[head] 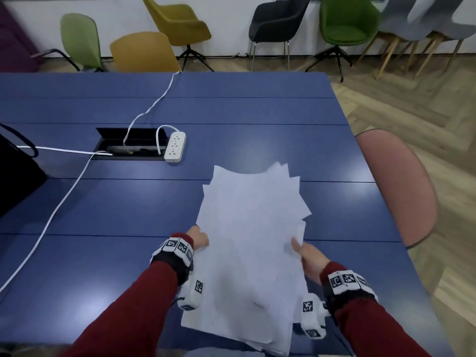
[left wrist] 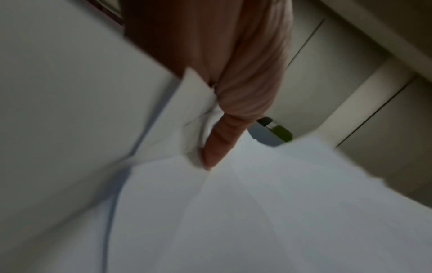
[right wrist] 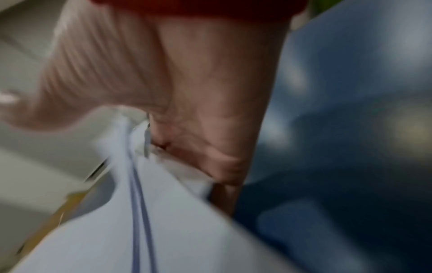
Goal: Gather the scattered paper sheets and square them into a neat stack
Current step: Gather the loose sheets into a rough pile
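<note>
A loose bundle of white paper sheets (head: 249,235) is held up over the blue table (head: 128,202), its corners fanned out unevenly at the far end. My left hand (head: 199,239) grips the bundle's left edge, mostly hidden behind the paper. My right hand (head: 309,258) pinches the right edge, thumb on top. In the left wrist view a finger (left wrist: 219,140) lies along the paper sheets (left wrist: 233,212). The blurred right wrist view shows my right hand (right wrist: 187,120) clamped on the sheet edges (right wrist: 145,203).
A white power strip (head: 175,147) and white cables (head: 64,191) lie by an open cable hatch (head: 128,144) at the table's middle. A dark bag (head: 15,173) sits at the left edge. A pink chair (head: 396,191) stands at the right side; more chairs line the far wall.
</note>
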Demonstrator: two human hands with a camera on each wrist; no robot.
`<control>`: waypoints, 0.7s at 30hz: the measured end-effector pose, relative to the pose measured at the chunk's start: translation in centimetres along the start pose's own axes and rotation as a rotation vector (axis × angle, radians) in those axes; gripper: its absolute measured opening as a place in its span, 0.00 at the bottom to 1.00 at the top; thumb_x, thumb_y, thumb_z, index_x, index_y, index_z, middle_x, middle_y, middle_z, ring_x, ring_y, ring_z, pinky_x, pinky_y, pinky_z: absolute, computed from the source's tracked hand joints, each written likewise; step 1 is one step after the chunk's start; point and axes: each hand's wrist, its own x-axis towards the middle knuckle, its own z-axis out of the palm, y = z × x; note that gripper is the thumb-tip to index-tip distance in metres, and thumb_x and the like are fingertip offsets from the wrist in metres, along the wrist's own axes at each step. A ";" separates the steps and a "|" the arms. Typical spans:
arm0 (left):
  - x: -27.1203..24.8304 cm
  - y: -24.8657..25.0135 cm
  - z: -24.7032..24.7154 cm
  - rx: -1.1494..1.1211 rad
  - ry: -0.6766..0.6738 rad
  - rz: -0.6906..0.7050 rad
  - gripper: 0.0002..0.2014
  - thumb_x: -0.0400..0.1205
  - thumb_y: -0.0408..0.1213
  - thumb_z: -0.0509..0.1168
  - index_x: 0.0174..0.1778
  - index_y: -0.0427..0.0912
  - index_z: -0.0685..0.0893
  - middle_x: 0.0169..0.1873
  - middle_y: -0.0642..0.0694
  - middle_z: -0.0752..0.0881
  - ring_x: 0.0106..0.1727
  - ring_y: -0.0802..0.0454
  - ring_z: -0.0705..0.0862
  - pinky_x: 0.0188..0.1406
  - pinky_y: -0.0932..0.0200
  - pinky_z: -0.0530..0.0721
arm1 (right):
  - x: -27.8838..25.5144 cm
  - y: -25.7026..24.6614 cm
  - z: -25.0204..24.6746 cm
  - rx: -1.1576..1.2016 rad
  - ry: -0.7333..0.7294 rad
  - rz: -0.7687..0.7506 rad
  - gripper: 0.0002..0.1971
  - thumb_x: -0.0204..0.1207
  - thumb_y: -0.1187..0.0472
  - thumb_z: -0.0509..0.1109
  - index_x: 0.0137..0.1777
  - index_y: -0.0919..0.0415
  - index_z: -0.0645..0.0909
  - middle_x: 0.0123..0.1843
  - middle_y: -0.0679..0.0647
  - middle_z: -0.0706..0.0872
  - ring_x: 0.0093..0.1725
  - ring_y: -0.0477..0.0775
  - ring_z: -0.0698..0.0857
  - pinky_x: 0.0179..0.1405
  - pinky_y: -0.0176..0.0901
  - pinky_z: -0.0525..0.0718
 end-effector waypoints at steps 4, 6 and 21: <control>-0.1 0.4 0.0 -0.007 -0.095 -0.039 0.34 0.76 0.39 0.68 0.76 0.32 0.64 0.75 0.36 0.69 0.75 0.39 0.69 0.70 0.54 0.69 | 2.0 0.5 0.4 -0.462 0.264 -0.064 0.25 0.68 0.57 0.79 0.64 0.67 0.80 0.61 0.58 0.86 0.54 0.56 0.86 0.55 0.44 0.80; -0.2 0.8 -0.1 -0.010 -0.085 -0.021 0.32 0.76 0.46 0.70 0.73 0.33 0.70 0.72 0.37 0.74 0.73 0.40 0.73 0.68 0.55 0.71 | 3.2 0.3 0.1 -0.566 0.370 -0.072 0.21 0.71 0.62 0.74 0.63 0.69 0.80 0.61 0.62 0.87 0.58 0.61 0.86 0.60 0.51 0.83; -5.7 6.2 -14.5 -0.674 0.203 0.495 0.22 0.70 0.58 0.72 0.47 0.43 0.89 0.51 0.44 0.89 0.56 0.47 0.85 0.68 0.55 0.76 | -4.6 -19.8 3.8 -0.402 0.437 -0.757 0.26 0.62 0.50 0.82 0.52 0.69 0.83 0.49 0.57 0.89 0.43 0.44 0.88 0.49 0.37 0.87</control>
